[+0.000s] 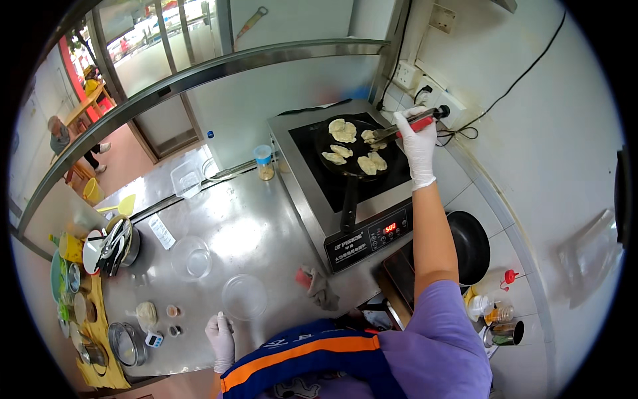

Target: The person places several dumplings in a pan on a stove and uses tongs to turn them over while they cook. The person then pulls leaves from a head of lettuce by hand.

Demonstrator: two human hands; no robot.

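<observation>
My gloved right hand is closed around tongs with red grips, reaching over the induction cooker. The metal tips of the tongs touch a pale, flat piece of food at the right side of a black frying pan. Several more pale pieces lie in the pan, some lightly browned; I cannot tell what food they are. The pan's handle points towards me. My gloved left hand rests low at the steel counter's front edge, fingers curled, with nothing visible in it. A clear round plastic lid lies just beyond it.
A grey and red cloth lies right of the lid. Another black pan stands right of my forearm. A blue-lidded shaker stands beside the cooker. Utensils fill a metal pot at left, near a white timer and metal bowl.
</observation>
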